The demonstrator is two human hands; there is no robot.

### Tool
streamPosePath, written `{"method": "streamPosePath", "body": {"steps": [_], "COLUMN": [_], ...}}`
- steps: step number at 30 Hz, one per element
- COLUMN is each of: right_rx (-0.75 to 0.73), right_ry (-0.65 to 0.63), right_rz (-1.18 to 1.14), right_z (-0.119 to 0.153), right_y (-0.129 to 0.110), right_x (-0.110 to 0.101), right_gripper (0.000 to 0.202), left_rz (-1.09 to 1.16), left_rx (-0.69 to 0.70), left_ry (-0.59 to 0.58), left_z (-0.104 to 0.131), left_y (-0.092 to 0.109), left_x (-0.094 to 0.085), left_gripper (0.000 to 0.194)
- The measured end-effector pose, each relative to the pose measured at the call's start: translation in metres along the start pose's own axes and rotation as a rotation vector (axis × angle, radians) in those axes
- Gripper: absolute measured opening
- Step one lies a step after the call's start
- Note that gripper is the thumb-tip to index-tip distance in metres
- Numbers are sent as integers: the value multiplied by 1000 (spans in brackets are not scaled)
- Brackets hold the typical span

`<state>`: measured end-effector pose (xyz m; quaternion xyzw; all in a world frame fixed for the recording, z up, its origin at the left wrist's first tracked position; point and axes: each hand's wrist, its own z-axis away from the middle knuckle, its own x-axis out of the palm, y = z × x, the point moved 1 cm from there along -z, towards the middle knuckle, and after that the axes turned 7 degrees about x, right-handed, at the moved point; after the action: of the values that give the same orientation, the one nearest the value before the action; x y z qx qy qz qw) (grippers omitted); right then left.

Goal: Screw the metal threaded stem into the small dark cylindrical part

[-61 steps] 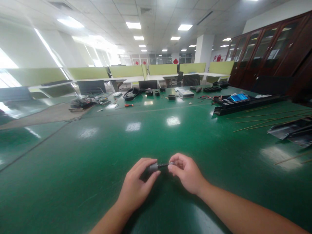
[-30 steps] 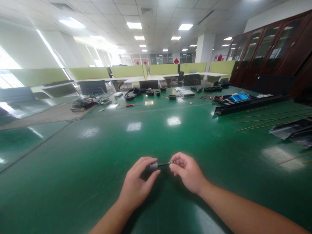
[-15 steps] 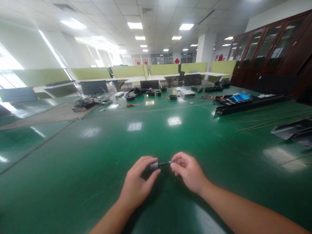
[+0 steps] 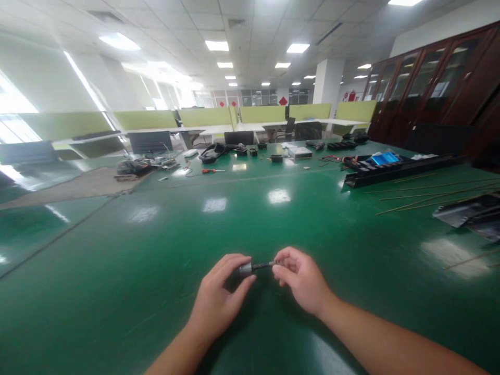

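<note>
Between thumb and fingers, my left hand (image 4: 221, 291) is closed around a small grey cylinder (image 4: 246, 269), which looks like a small motor. A thin dark shaft (image 4: 261, 266) sticks out of its right end, lying level. My right hand (image 4: 302, 278) pinches a small metallic piece (image 4: 274, 263) at the shaft's far tip. The fingers partly hide this piece, so I cannot tell whether it is separate from the shaft. Both hands are low over the green tabletop (image 4: 250, 224), close to each other.
Farther back lie a screwdriver (image 4: 211, 171) with a red handle, several small black boxes and a white box (image 4: 300, 152). On the right are a long black channel (image 4: 385, 172), thin rods (image 4: 425, 195) and metal rails (image 4: 469, 211). A grey cloth (image 4: 78, 186) covers the left side.
The view has tilted up slightly. Both hands keep the same hold on the cylinder and the shaft tip, with hardly any movement.
</note>
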<state>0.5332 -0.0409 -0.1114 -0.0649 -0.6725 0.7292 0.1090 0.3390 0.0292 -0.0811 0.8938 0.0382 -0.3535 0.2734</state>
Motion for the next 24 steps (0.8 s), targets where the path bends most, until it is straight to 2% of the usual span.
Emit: {"method": "streamPosePath", "body": {"steps": [7, 10, 14, 17, 21, 24], "right_rx": [-3, -9, -3, 10, 18, 15], "right_ry": [13, 23, 36, 14, 2, -15], "right_rz": [-35, -58, -174, -209, -221, -210], "right_z": [0, 0, -3, -6, -7, -7], "right_y": [-1, -2, 0, 4, 5, 4], "right_x": [1, 0, -1, 0, 2, 3], "right_gripper": [17, 23, 44, 52, 55, 55], "left_rz": [6, -5, 3, 136, 482, 627], "left_rx": [-1, -42, -235, -435, -669, -716], "left_ry": [6, 8, 42, 92, 279, 419], "left_z": [0, -2, -2, -1, -3, -8], "left_y": [0, -2, -8, -16, -23, -19], "left_x": [0, -1, -4, -5, -5, -19], "left_gripper": [21, 23, 31, 42, 52, 51]}}
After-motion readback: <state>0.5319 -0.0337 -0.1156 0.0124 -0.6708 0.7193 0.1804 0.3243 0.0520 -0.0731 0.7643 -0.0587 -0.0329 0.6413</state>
